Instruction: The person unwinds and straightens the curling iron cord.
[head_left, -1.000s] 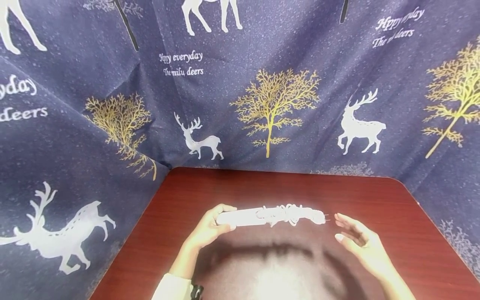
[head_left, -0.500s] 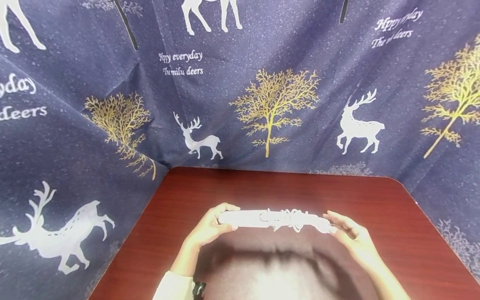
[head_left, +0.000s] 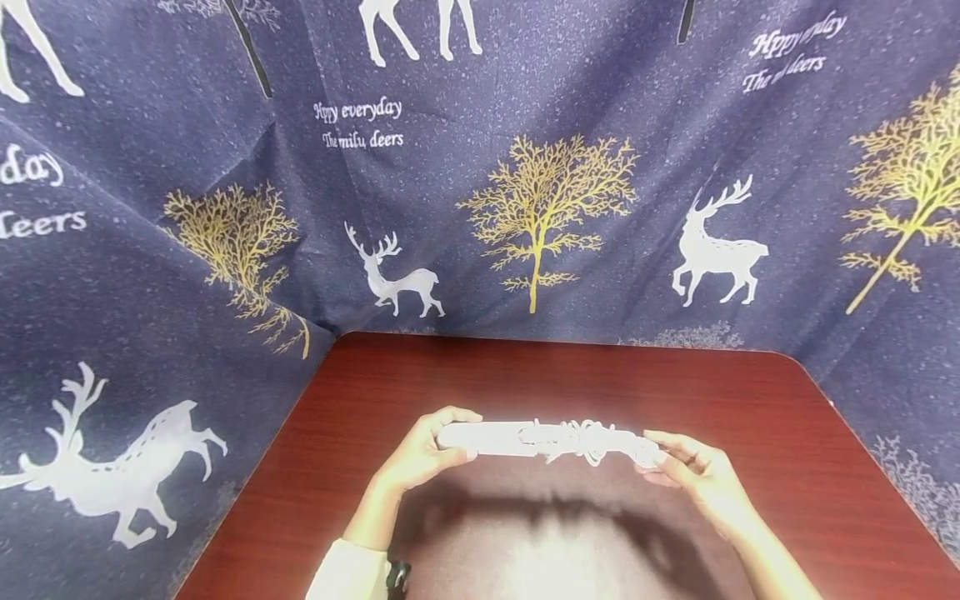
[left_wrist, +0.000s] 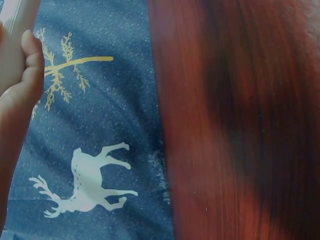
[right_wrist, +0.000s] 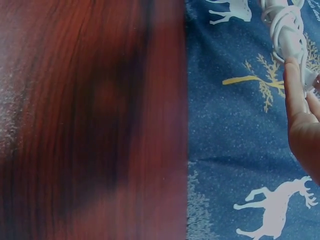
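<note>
In the head view a long white device (head_left: pixel 495 437), washed out by glare, is held level above the table; its exact kind cannot be told. My left hand (head_left: pixel 416 454) grips its left end, thumb below and fingers above. White cord (head_left: pixel 588 440) is wound in loops round its right part. My right hand (head_left: pixel 697 475) pinches the plug (head_left: pixel 647 452) at the right end of the bundle. The right wrist view has the looped cord (right_wrist: pixel 285 25) beyond the thumb. In the left wrist view the smooth pale body (left_wrist: pixel 10 55) lies against the palm, partly cut off.
A reddish-brown wooden table (head_left: pixel 570 375) lies beneath the hands, with bright glare and shadows near its front. Blue cloth (head_left: pixel 480 208) printed with deer and gold trees hangs behind it and at both sides.
My right hand has moved left to the plug and its fingers have closed on it. The device's right end has dipped slightly; my left hand keeps its grip.
</note>
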